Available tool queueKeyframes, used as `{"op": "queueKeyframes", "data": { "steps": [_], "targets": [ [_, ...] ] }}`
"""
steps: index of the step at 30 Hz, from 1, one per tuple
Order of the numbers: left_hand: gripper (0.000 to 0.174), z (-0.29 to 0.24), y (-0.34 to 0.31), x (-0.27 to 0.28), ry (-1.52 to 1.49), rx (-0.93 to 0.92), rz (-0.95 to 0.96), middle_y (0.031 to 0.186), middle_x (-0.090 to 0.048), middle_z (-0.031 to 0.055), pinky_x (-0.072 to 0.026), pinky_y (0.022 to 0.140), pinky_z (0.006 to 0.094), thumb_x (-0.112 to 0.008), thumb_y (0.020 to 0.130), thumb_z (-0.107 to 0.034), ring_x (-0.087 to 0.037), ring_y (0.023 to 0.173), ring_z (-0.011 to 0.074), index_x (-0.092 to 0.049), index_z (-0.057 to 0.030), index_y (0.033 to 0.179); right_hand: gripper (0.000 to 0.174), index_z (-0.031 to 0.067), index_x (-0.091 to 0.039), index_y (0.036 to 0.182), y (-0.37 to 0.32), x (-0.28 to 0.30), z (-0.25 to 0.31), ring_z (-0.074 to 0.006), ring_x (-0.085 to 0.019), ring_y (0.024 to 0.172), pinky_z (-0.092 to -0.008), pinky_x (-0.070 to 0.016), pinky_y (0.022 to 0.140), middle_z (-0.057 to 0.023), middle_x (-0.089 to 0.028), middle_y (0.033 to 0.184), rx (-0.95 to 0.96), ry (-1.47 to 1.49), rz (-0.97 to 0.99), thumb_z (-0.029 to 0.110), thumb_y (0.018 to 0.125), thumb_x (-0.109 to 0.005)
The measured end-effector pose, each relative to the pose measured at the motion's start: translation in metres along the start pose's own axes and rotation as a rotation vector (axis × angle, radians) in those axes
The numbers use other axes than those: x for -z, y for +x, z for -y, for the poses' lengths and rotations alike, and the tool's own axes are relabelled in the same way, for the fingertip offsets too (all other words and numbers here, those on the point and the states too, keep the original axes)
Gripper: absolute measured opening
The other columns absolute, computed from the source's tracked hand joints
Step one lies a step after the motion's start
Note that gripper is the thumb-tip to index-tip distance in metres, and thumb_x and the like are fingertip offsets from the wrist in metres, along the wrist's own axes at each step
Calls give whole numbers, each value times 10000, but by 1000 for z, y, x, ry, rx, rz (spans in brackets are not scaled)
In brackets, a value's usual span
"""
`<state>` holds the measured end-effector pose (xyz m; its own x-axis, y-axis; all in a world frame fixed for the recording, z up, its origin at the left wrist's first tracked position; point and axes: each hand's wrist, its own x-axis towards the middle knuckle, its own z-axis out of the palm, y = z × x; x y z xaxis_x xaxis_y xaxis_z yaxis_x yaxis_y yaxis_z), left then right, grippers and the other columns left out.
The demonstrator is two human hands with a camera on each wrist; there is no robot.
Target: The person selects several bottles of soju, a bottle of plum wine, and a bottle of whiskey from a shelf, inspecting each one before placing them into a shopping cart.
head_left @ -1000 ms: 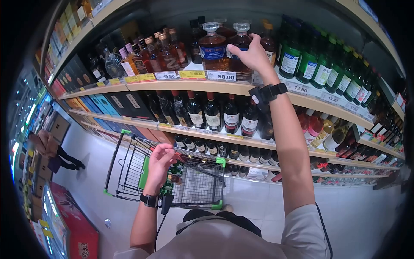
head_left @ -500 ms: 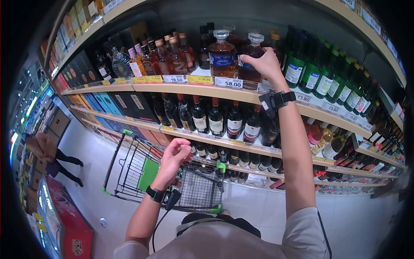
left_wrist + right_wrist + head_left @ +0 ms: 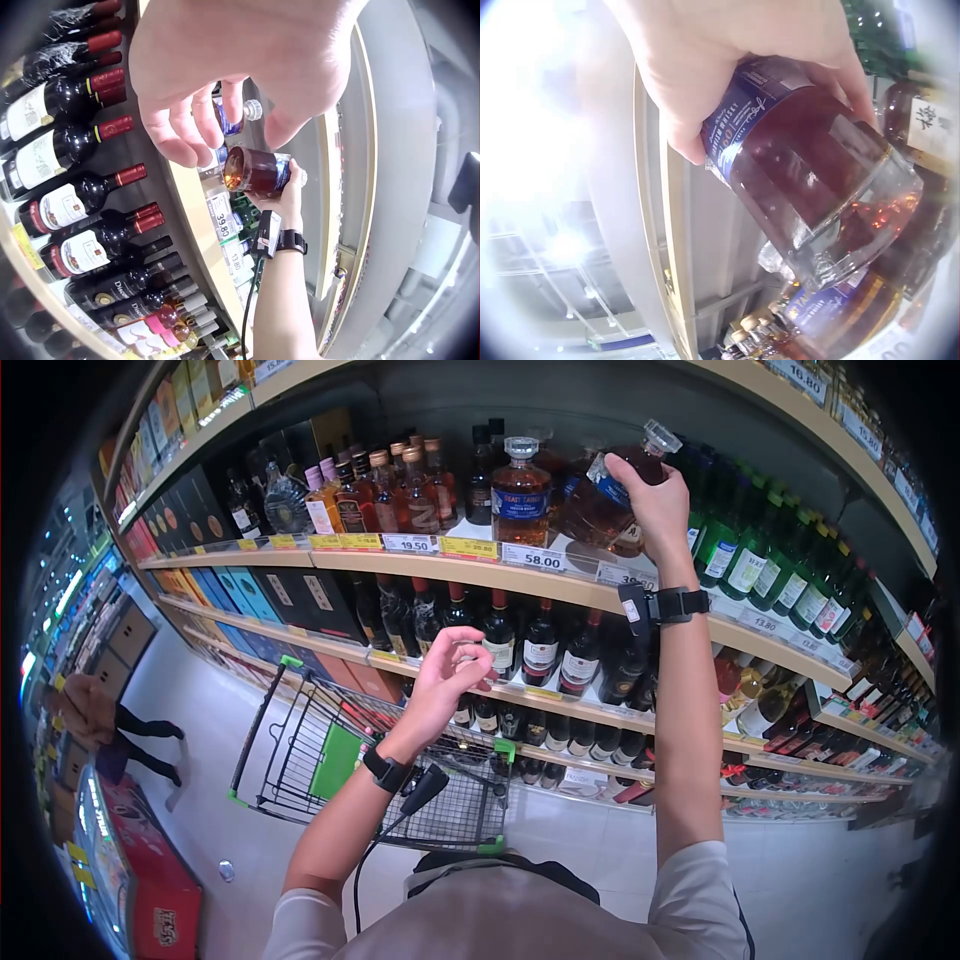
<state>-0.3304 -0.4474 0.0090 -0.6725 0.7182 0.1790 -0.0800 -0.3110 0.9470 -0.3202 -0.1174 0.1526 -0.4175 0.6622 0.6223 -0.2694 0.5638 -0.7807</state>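
Note:
My right hand (image 3: 655, 505) grips a whisky bottle (image 3: 597, 510) with a blue label and glass stopper, tilted above the upper shelf. Seen in the right wrist view, thumb and fingers wrap the bottle (image 3: 802, 165) around its label, its thick glass base angled down. A similar bottle (image 3: 521, 495) stands upright on the shelf to the left. My left hand (image 3: 452, 675) is in the air before the wine shelf, fingers loosely bent and holding nothing. In the left wrist view the left hand (image 3: 240, 67) hangs nearer the camera than the gripped bottle (image 3: 255, 171).
A shopping cart (image 3: 450, 800) stands below, left of my body. Green bottles (image 3: 765, 560) line the upper shelf at right, and small amber bottles (image 3: 385, 495) stand at left. Red-capped wine bottles (image 3: 541, 640) fill the shelf beneath. Another person (image 3: 95, 710) is at far left.
The right hand has lifted the bottle from its upright place and tilted it, moving it rightward. My left hand has risen and moved right toward the shelves.

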Motion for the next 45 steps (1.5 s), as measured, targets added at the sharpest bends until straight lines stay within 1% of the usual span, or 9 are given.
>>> {"op": "queueKeyframes", "data": {
  "steps": [5, 11, 13, 17, 19, 26, 30, 35, 45],
  "targets": [
    [462, -6, 22, -16, -72, -97, 51, 1350, -495, 180, -520, 999, 443, -576, 1005, -167, -585, 1213, 281, -362, -99, 1409, 545, -26, -667, 1100, -15, 20, 41, -138, -654, 896, -289, -533, 821, -89, -697, 1038, -134, 324, 211, 397, 792, -822],
    [639, -13, 45, -28, -243, -184, 146, 1442, -432, 193, -451, 1073, 522, -576, 1014, -326, -485, 1333, 330, -247, -128, 1524, 425, -8, -688, 1081, -65, 17, 67, -95, -642, 832, -262, -533, 765, -37, -694, 959, -229, 460, 478, 356, 876, -759],
    [773, -20, 45, -30, -289, -155, 198, 1464, -424, 152, -447, 1070, 540, -624, 970, -443, -471, 1346, 317, -212, -146, 1552, 438, -15, -694, 1069, -80, 10, 59, -95, -644, 843, -262, -529, 790, -37, -696, 948, -237, 456, 550, 360, 858, -777],
    [711, -11, 36, -26, -462, -94, 326, 1419, -479, 115, -517, 1012, 476, -670, 967, -320, -527, 1295, 256, -272, -116, 1521, 539, -55, -651, 1124, -112, -10, 59, -134, -645, 921, -276, -523, 854, -77, -686, 1009, -298, 450, 610, 370, 831, -806],
    [693, -5, 30, -19, -392, -126, 226, 1409, -490, 107, -522, 1012, 454, -684, 958, -276, -538, 1282, 244, -299, -98, 1505, 633, -53, -587, 1231, -122, -19, 56, -145, -634, 1008, -297, -522, 885, -99, -662, 1123, -321, 397, 684, 407, 847, -793],
    [651, 12, -2, 30, -479, -145, 133, 1393, -503, 113, -500, 1044, 426, -668, 959, -280, -545, 1277, 233, -334, -49, 1468, 826, 37, -474, 1417, -137, -50, 53, -196, -592, 1137, -399, -487, 966, -94, -602, 1275, -496, 323, 991, 706, 933, -512],
    [660, 6, -20, 69, -519, -139, 162, 1396, -502, 126, -496, 1048, 427, -672, 956, -293, -544, 1279, 242, -333, -45, 1466, 700, 57, -451, 1449, -156, -86, 67, -199, -542, 1245, -428, -448, 1043, -97, -531, 1409, -502, 380, 994, 605, 1013, -438],
    [650, -10, -45, 124, -553, -80, 180, 1407, -493, 123, -462, 1076, 405, -652, 968, -263, -527, 1288, 222, -319, -41, 1479, 419, 19, -614, 1292, -183, -151, 81, -159, -612, 1126, -320, -464, 1005, -89, -655, 1240, -366, 453, 918, 336, 1065, -461],
    [549, -44, -74, 227, -572, -65, 233, 1415, -474, 130, -425, 1099, 393, -559, 1013, -181, -506, 1299, 213, -303, -19, 1471, 633, -13, -543, 1357, -241, -246, 115, -189, -584, 1196, -373, -467, 1031, -97, -618, 1303, -471, 511, 840, 518, 1065, -359]
  ]
}}
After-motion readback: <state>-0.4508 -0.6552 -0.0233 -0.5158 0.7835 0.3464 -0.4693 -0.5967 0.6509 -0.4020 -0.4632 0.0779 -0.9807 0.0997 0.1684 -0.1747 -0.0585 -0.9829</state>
